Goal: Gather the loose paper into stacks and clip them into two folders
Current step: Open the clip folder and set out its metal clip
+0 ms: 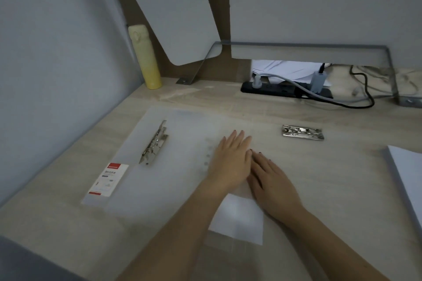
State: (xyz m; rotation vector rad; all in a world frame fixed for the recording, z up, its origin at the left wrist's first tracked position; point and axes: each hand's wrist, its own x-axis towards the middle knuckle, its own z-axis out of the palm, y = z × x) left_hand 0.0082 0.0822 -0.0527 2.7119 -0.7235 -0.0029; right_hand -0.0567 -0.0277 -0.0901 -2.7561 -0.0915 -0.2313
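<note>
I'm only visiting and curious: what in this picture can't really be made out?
- Label on the clear folder: print too small and blurred in the head view.
- Paper stack: cut off by the right edge.
- Sheet under the left hand and right hand: partly covered by both.
- Metal clip: detail blurred.
- Papers behind the power strip: mostly hidden by the partition.
</note>
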